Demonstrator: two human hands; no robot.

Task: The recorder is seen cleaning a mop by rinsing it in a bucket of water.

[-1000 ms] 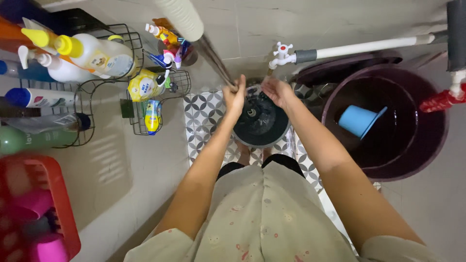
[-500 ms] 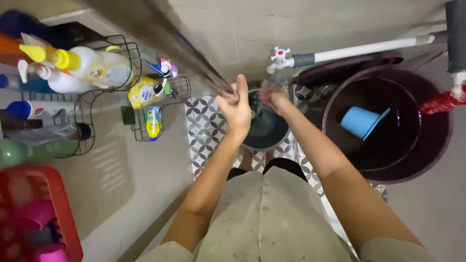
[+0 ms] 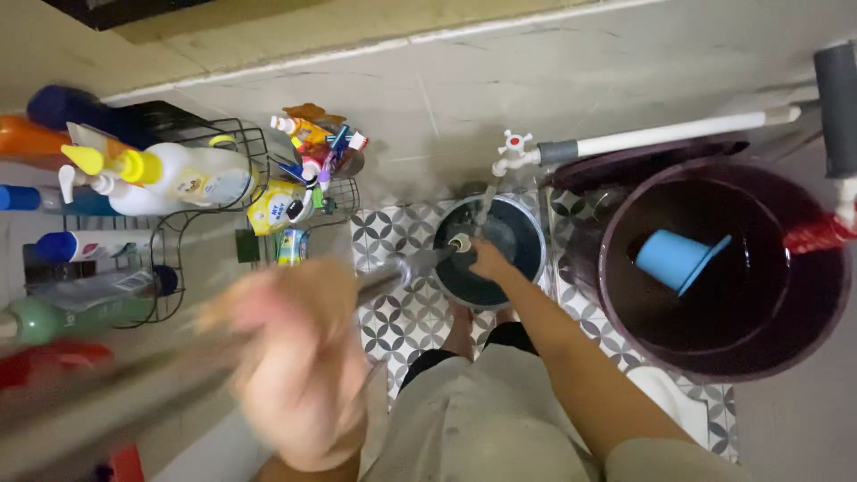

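Left hand (image 3: 299,361), blurred, lower left of frame, wrapped around a long metal pole (image 3: 384,278) slanting up toward centre. Right hand (image 3: 488,259) at the hub of a small dark bucket (image 3: 527,259) under a white tap (image 3: 511,153). Large maroon tub (image 3: 625,312) at right, blue scoop (image 3: 676,259) inside. Wire racks (image 3: 170,236) with bottles at left. Patterned floor tiles (image 3: 393,321).

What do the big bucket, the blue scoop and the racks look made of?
Bucket: probably plastic, dark maroon with a glossy rim. Scoop: likely plastic, matte light blue, uniformly coloured. Racks: thin black wire, apparently coated metal, with see-through grid sides.
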